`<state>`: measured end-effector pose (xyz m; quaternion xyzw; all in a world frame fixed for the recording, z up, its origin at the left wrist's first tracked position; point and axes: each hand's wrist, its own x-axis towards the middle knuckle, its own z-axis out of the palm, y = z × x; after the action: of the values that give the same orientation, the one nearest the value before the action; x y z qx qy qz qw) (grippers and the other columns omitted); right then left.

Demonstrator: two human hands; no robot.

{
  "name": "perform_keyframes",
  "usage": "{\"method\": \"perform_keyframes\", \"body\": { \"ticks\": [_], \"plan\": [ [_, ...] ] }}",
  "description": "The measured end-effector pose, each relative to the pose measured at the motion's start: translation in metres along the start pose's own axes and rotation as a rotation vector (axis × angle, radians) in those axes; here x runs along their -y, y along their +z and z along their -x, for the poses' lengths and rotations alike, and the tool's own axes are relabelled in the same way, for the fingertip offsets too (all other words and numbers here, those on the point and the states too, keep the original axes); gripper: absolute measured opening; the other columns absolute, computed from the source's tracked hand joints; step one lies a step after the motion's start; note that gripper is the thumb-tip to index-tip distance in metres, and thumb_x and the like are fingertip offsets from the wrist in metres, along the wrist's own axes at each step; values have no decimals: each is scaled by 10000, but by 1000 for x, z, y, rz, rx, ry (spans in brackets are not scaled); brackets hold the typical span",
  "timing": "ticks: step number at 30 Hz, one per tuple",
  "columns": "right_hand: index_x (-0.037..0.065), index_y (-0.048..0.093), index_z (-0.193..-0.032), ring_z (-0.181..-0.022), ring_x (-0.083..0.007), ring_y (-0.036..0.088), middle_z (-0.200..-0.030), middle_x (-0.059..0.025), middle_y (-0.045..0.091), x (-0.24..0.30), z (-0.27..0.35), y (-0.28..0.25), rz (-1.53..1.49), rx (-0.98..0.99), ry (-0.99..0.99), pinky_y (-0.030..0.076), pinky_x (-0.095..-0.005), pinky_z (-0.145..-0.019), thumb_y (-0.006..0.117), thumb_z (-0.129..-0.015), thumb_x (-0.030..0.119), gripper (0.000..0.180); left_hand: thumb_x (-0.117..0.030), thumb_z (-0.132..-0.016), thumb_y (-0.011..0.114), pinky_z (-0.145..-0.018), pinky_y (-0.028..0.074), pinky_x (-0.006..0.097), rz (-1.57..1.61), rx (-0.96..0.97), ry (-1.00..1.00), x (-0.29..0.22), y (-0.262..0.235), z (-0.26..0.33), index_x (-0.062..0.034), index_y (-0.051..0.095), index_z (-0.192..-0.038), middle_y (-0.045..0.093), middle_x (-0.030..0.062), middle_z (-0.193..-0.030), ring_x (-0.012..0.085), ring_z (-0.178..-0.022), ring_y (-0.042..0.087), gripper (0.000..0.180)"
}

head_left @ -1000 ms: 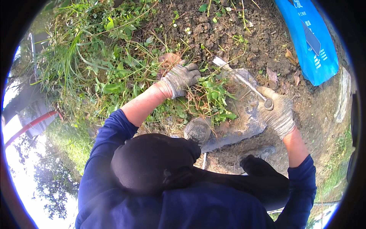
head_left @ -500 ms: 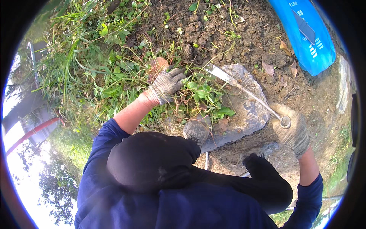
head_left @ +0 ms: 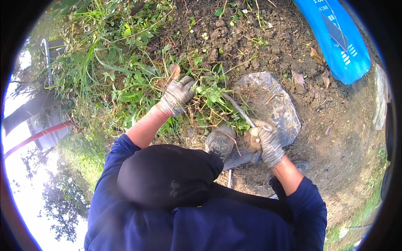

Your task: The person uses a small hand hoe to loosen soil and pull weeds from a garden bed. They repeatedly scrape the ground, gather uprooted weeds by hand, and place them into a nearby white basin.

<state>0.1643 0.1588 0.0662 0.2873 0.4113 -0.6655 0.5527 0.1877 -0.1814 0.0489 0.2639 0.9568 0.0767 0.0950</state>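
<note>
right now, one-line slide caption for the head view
Gloved left hand grips leafy weeds while gloved right hand holds a curved metal tool beside a grey rock.

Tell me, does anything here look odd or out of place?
Nothing stands out. The left hand grips weeds, the right hand holds a curved blade by a flat rock; a blue bag lies on the soil.

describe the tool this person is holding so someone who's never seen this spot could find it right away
Start at the big flat grey rock on the bare soil right of the weed patch. Along its left edge, the gloved right hand grips a sickle, its thin curved blade reaching up-left into the leaves. It is the only slim metal thing among plants and stone.
</note>
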Motion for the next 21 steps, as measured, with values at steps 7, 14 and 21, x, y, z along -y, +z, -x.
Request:
{"method": "perform_keyframes", "body": {
  "ticks": [7, 14, 21],
  "plan": [
    [-18, 645, -1074, -705, -154, 651, -846, -142, 690, 78, 35, 16, 956, -256, -588, 528, -270, -651, 608, -769, 74, 321, -203, -622, 611, -978, 373, 496, 97, -61, -92, -7, 7, 17, -26, 616, -891, 601, 165, -1056, 334, -1072, 533, 322],
    [79, 648, -1107, -661, -229, 645, -756, -128, 672, 32, -107, 72, 973, -173, -533, 519, -316, -659, 591, -768, 170, 355, -258, -694, 638, -907, 428, 480, -42, 136, -493, -2, 3, 19, -66, 605, -1001, 609, 129, -1112, 334, -1097, 544, 364],
    [67, 661, -1067, -646, -204, 664, -736, -140, 669, 92, 20, 30, 1355, -258, -646, 530, -305, -617, 558, -779, 140, 315, -329, -677, 694, -945, 383, 478, -25, 584, -408, -22, -6, 19, -128, 616, -1079, 584, 117, -1131, 293, -1140, 512, 457]
  ]
}}
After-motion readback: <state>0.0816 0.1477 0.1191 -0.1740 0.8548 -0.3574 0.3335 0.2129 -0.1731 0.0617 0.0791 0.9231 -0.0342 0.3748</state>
